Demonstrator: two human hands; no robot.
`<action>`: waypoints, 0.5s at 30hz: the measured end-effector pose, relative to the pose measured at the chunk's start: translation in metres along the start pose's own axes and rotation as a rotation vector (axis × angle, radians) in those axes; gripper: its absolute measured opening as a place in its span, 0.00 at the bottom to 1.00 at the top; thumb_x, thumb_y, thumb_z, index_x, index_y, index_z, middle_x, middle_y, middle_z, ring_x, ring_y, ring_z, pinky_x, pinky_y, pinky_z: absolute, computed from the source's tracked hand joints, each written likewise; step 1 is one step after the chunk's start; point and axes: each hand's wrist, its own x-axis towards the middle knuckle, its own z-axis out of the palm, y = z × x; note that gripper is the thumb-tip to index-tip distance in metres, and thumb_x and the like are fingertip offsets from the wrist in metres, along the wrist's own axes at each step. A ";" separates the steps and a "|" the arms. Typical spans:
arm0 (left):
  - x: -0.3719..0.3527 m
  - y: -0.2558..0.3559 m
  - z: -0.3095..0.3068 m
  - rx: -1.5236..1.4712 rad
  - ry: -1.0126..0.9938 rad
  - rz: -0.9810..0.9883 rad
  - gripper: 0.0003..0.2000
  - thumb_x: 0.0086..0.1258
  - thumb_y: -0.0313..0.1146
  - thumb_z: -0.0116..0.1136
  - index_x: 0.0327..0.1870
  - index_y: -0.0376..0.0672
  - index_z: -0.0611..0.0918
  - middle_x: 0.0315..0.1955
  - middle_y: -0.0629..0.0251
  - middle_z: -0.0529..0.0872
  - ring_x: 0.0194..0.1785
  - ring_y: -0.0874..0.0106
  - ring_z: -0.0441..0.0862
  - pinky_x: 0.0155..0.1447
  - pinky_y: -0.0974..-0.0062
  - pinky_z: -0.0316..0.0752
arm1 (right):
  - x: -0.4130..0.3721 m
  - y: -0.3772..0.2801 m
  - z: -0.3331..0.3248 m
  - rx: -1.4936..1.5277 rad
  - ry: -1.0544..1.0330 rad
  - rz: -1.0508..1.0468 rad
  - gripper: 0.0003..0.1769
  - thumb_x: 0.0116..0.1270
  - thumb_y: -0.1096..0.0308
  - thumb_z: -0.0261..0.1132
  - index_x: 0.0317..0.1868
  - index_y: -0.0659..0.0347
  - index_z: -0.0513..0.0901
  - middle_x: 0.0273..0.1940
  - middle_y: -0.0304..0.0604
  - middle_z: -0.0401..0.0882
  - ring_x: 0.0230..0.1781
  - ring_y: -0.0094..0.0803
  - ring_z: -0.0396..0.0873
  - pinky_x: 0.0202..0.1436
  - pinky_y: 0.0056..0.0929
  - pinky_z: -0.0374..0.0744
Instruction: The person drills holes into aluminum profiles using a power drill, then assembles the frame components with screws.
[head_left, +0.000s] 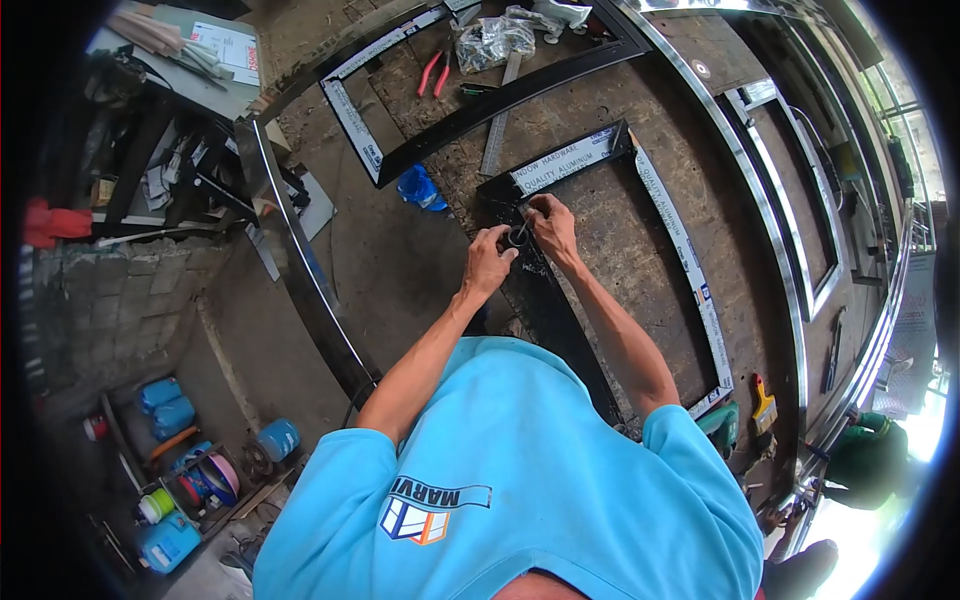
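Observation:
Over the near-left bar of a black frame (565, 335) with printed white film, both my hands meet at a small dark round part (517, 237). My left hand (488, 264) pinches the part's left side between thumb and fingers. On the other side, my right hand (552, 228) has its fingers closed round a small thin item at the part's upper right; its details are too small to tell. The frame lies flat on the brown worktable (590, 255).
Further back lie another black frame (520, 88), red-handled pliers (435, 74), a metal ruler (500, 125) and a plastic bag (492, 42). A yellow brush (764, 405) and green tool (720, 425) are at the right. Blue containers (170, 540) stand lower left.

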 end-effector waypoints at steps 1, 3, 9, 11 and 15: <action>0.000 0.000 0.000 0.002 0.001 0.004 0.21 0.55 0.26 0.65 0.52 0.40 0.78 0.39 0.55 0.79 0.36 0.62 0.80 0.43 0.66 0.76 | 0.002 -0.002 -0.001 -0.022 -0.044 -0.016 0.13 0.63 0.69 0.61 0.46 0.67 0.79 0.39 0.49 0.84 0.40 0.35 0.83 0.45 0.30 0.79; 0.001 -0.001 0.000 0.017 0.001 -0.006 0.20 0.55 0.27 0.65 0.52 0.40 0.78 0.39 0.54 0.79 0.36 0.61 0.80 0.43 0.66 0.76 | 0.006 -0.003 -0.003 -0.066 -0.110 -0.017 0.13 0.62 0.69 0.62 0.46 0.66 0.80 0.41 0.51 0.84 0.42 0.37 0.83 0.47 0.32 0.78; 0.001 0.002 0.001 0.039 -0.011 -0.033 0.20 0.56 0.27 0.65 0.52 0.39 0.78 0.42 0.52 0.80 0.39 0.58 0.80 0.46 0.65 0.76 | 0.001 -0.011 -0.008 -0.068 -0.145 -0.057 0.13 0.61 0.71 0.61 0.46 0.65 0.79 0.39 0.52 0.84 0.41 0.41 0.83 0.46 0.33 0.78; 0.001 -0.002 0.002 0.071 0.013 0.021 0.21 0.56 0.27 0.65 0.52 0.39 0.78 0.42 0.52 0.80 0.39 0.58 0.80 0.46 0.65 0.76 | -0.001 -0.011 -0.005 -0.036 -0.154 -0.117 0.12 0.62 0.72 0.61 0.46 0.64 0.78 0.38 0.52 0.83 0.40 0.41 0.83 0.44 0.34 0.78; 0.000 -0.004 0.003 0.081 0.028 0.037 0.21 0.56 0.27 0.65 0.53 0.40 0.77 0.43 0.52 0.79 0.40 0.57 0.80 0.48 0.63 0.75 | -0.017 -0.011 -0.001 -0.043 -0.075 -0.194 0.11 0.63 0.72 0.60 0.46 0.63 0.78 0.37 0.51 0.83 0.39 0.38 0.83 0.44 0.32 0.78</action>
